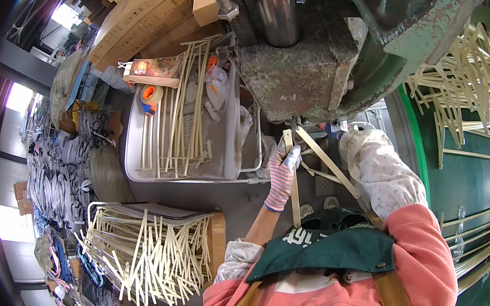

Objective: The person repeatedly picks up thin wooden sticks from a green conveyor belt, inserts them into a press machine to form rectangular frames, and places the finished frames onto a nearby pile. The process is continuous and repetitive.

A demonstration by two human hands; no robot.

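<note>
Taking the left hand, in a pink-and-blue striped knit glove (280, 179), as the clock's centre, its fingers pinch a flat, straight, cream-coloured strip (294, 202) that points to twelve o'clock, under a grimy metal machine block (294, 76). Holding it near the top probably lets that end be steered finely, while the longer tail runs down free to the dark green apron (332, 243). A second cream flat strip (332, 167) slants off at two o'clock, its upper end just beside the first's. The right arm, in a white patterned oversleeve (378, 166), reaches beside the block; its hand is mostly hidden, so I cannot tell how those fingers stand. A jumbled heap of loose cream strips (149, 257) at eight o'clock and a white rectangular tray (213, 170) at ten seem set for left-hand reach. Pale openwork frames (472, 71) are stacked at two, on the green desk (475, 175), likely to leave the left clear.
</note>
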